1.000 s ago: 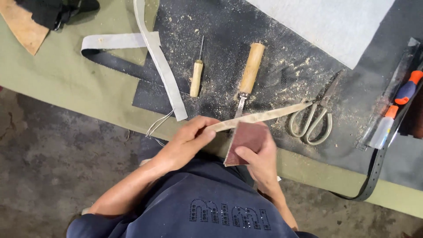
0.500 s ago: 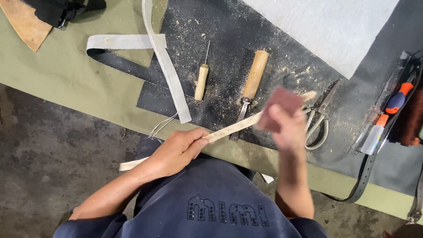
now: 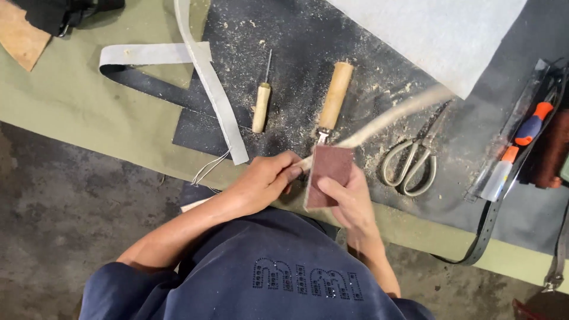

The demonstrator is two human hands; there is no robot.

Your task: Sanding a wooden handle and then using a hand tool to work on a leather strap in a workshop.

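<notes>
Beyond both your hands lies the tabletop (image 3: 71, 112), covered in olive cloth, with a dark mat (image 3: 367, 53) dusted with pale shavings on top of it. A pale grey sheet (image 3: 438, 35) lies far beyond your right hand, over the mat's far corner. A grey strap (image 3: 207, 89) runs away beyond your left hand, its near end just past your knuckles. Your left hand (image 3: 264, 184) is clenched around the near end of a thin pale strip (image 3: 391, 115); the strip rises from that grip, passes your right hand and blurs out to the right over the mat. Your right hand (image 3: 349, 198) is grasping a reddish-brown sanding block (image 3: 328, 175), thumb across its face, pressed against the strip just beside your left fingertips. Scissors (image 3: 409, 163) lie flat just right of your right hand. A wooden-handled tool (image 3: 335, 98) lies directly beyond the block, its metal end nearly meeting the block's top edge. A smaller wooden-handled awl (image 3: 262, 101) lies beyond your left hand, point facing away. An orange-and-blue-handled tool (image 3: 527, 130) sits well to the right of your right hand; its tip cannot be made out.
</notes>
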